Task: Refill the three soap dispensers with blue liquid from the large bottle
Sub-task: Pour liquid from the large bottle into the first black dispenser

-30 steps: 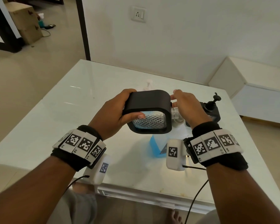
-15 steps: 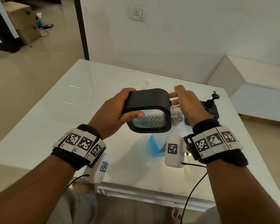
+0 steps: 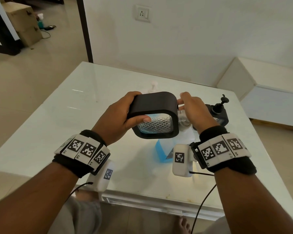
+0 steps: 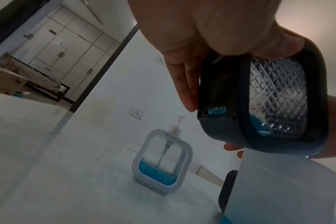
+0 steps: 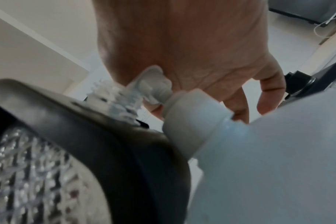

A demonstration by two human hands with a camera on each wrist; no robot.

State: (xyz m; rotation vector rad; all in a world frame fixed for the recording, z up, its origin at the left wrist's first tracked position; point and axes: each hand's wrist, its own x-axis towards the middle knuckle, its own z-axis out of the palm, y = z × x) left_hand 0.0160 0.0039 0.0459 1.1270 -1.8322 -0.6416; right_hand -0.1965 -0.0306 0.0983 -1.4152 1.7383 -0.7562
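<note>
Black-framed and cut with a clear diamond pattern, a dispenser [image 3: 153, 115] is held on its side in the air above the middle of the desk [image 3: 57, 125], the left hand [image 3: 116, 119] curled round its base end. At its open threaded neck [image 3: 182, 117] the right hand [image 3: 195, 109] curls in; whether those fingers pinch anything cannot be told. Only a little blue shows inside, so this one is judged not yet refilled. Under the hands stands the large bottle [image 3: 164, 152], cap [image 5: 190, 121] on, blue at its bottom. A white dispenser [image 4: 161, 162] toward the far edge, pump fitted, holds blue only low in its body. A second black dispenser [image 3: 218, 114] stands near the right edge, its level hidden. Most of the job appears left. No brand or label can be read; the wristbands [image 3: 85, 149] carry only coded squares.
</note>
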